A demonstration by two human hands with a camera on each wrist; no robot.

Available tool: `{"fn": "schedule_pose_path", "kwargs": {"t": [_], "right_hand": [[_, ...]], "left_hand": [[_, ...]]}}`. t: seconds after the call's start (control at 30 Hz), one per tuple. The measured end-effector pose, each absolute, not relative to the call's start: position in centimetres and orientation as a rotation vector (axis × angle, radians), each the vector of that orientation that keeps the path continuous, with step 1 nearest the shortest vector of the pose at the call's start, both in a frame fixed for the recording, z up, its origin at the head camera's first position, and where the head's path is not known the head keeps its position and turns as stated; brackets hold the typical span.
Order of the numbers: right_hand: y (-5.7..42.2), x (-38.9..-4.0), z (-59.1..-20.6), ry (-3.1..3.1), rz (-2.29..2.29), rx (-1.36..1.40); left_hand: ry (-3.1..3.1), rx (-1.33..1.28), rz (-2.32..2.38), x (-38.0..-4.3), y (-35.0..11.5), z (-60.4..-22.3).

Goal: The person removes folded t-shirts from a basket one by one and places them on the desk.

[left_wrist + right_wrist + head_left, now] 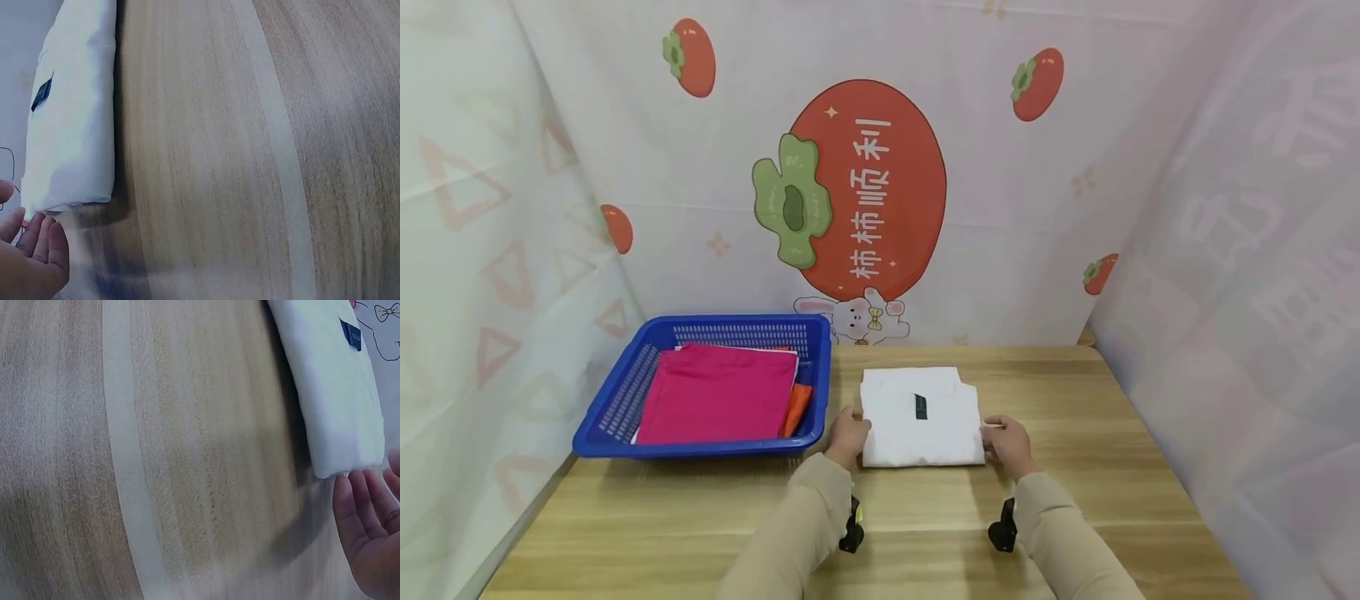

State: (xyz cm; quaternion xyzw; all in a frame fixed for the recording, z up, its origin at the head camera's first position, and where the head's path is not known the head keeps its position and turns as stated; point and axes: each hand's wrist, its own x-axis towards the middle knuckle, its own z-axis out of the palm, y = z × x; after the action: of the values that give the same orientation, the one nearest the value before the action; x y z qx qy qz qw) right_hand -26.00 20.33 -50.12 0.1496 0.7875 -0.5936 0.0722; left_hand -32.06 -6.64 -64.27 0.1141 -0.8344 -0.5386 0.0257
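Note:
A white shirt [921, 433], folded into a flat rectangle with a dark neck label [921, 407], is near the table's middle. At its left edge, my left hand [849, 435] pinches the cloth. Opposite, my right hand [1009, 443] holds the right edge. In the left wrist view, the curled fingers [57, 247] meet the end of the shirt [81, 144]. Fingertips sit right under the shirt's end [337, 419] in the right wrist view, the thumb partly out of frame. A shadow lies along the shirt's near side.
A blue plastic basket [700, 451] stands at the left, holding a folded magenta garment [718, 396] and an orange one [796, 408]. The wooden table [1075, 517] meets a printed cloth backdrop [1000, 208] behind, with cloth walls at both sides.

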Motion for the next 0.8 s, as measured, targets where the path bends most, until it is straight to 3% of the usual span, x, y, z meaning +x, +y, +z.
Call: {"fn": "schedule_pose_path", "kwargs": {"t": [0.17,0.23,0.5,0.7,0.8], "right_hand": [[20.3,-26.2,-48.6,2.373,-1.807,0.389],[20.1,-26.3,-48.1,2.358,-1.812,0.372],[18.3,-26.9,-46.7,2.28,-1.828,0.342],[17.1,-26.6,-45.8,2.22,-1.92,0.327],[16.5,-26.3,-45.4,2.193,-1.964,0.329]], "left_hand": [[-2.604,0.355,-1.881,-27.2,-5.6,-51.7],[-2.586,0.334,-1.944,-26.1,-5.5,-49.0],[-2.509,0.26,-2.093,-25.9,-5.7,-46.6],[-2.431,0.058,-2.159,-27.0,-6.3,-48.6],[-2.522,0.099,-2.123,-26.1,-6.2,-46.2]]}}
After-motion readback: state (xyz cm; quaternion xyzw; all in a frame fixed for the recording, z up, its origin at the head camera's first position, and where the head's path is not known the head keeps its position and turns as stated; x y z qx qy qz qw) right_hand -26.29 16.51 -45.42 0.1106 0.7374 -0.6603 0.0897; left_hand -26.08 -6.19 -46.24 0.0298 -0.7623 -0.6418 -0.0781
